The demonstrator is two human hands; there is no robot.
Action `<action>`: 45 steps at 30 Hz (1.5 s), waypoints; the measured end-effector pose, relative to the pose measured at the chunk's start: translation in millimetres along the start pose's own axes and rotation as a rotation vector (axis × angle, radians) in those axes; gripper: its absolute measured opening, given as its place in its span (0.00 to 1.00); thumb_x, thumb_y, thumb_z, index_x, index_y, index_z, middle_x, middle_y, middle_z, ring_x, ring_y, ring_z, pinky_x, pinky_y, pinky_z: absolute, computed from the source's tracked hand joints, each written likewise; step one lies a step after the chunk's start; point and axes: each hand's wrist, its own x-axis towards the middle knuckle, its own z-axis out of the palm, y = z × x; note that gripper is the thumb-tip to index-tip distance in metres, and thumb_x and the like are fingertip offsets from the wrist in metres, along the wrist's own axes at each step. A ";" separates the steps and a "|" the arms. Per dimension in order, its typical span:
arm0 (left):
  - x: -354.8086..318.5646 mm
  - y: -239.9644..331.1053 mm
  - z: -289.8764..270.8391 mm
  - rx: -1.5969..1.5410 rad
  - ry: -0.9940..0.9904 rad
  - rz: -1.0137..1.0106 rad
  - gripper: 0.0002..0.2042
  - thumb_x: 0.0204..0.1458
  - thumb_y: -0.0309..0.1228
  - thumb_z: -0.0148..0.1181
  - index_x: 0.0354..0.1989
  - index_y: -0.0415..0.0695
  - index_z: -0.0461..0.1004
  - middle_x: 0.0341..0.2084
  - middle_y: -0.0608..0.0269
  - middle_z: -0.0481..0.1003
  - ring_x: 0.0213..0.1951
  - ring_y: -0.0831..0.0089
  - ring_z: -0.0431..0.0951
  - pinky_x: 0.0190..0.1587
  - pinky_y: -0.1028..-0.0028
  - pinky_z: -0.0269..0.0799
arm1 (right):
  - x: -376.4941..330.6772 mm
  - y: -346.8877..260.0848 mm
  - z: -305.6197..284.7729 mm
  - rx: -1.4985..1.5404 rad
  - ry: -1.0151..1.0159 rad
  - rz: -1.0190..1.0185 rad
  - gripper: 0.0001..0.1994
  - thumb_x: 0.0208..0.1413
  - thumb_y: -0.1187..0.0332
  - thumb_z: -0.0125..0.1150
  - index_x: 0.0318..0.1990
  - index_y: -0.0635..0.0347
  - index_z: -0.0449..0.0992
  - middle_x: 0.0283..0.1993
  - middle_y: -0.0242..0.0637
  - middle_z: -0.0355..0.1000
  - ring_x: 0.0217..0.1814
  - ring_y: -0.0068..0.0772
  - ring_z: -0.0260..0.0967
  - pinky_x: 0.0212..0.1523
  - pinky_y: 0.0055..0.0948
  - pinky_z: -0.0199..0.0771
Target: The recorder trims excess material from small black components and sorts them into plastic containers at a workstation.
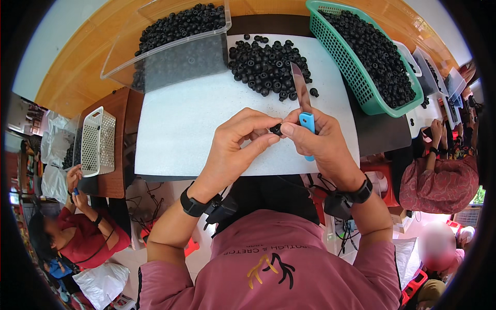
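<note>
My left hand (238, 147) pinches a small black ring-like piece (277, 129) between thumb and fingertips above the white sheet. My right hand (323, 139) is closed around a knife (307, 122) with a light blue handle, its blade pointing away from me. The right thumb and fingertips meet the same black piece from the right side. Just beyond the hands lies a loose pile of black round pieces (266, 67), many with a hole showing. The blade's tip reaches over the pile's right edge.
A clear plastic bin (178, 64) of black pieces stands at the far left of the white sheet (181, 129). At the far right is a green basket (343, 67), also full. A white basket (101, 142) sits on a side table. Other people work at both sides.
</note>
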 end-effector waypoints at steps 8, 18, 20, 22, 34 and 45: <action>-4.8 3.3 5.3 -0.141 0.022 -0.187 0.11 0.51 0.21 0.63 0.43 0.37 0.75 0.35 0.66 0.74 0.33 0.82 0.73 0.37 0.81 0.68 | -1.1 -1.3 0.7 0.000 0.033 0.024 0.08 0.54 0.65 0.63 0.36 0.60 0.75 0.25 0.20 0.66 0.24 0.09 0.56 0.24 0.13 0.51; -5.3 0.0 6.0 -0.269 0.014 -0.179 0.13 0.52 0.21 0.63 0.46 0.38 0.72 0.37 0.66 0.74 0.33 0.83 0.71 0.38 0.81 0.68 | -2.0 5.3 -7.2 -0.282 0.024 -0.212 0.11 0.58 0.64 0.59 0.38 0.64 0.76 0.27 0.25 0.70 0.24 0.18 0.61 0.26 0.21 0.61; -6.4 -1.6 5.2 -0.289 0.018 -0.209 0.13 0.52 0.21 0.62 0.46 0.38 0.72 0.37 0.66 0.74 0.34 0.83 0.71 0.39 0.81 0.68 | -2.8 13.7 -14.8 -0.445 0.030 -0.362 0.11 0.58 0.63 0.60 0.38 0.64 0.76 0.27 0.29 0.70 0.24 0.23 0.63 0.26 0.24 0.63; -6.7 -2.2 4.8 -0.312 0.023 -0.241 0.13 0.52 0.21 0.62 0.46 0.38 0.72 0.37 0.66 0.74 0.34 0.84 0.71 0.39 0.82 0.68 | -5.3 15.4 -17.1 -0.609 0.036 -0.509 0.11 0.58 0.63 0.60 0.38 0.64 0.76 0.27 0.33 0.71 0.24 0.29 0.65 0.26 0.27 0.65; -6.2 -1.5 5.5 -0.264 0.007 -0.226 0.14 0.52 0.18 0.60 0.47 0.37 0.72 0.41 0.64 0.72 0.42 0.78 0.74 0.46 0.77 0.72 | -10.3 11.0 -18.6 -0.986 0.079 -0.724 0.11 0.51 0.62 0.66 0.35 0.59 0.76 0.27 0.38 0.69 0.23 0.41 0.68 0.23 0.34 0.66; -4.6 -1.4 8.0 -0.297 -0.022 -0.241 0.13 0.52 0.20 0.61 0.47 0.37 0.71 0.39 0.64 0.73 0.41 0.79 0.74 0.45 0.77 0.72 | -11.3 11.9 -21.5 -0.991 0.088 -0.723 0.10 0.51 0.62 0.67 0.34 0.58 0.75 0.26 0.36 0.68 0.22 0.40 0.67 0.22 0.33 0.65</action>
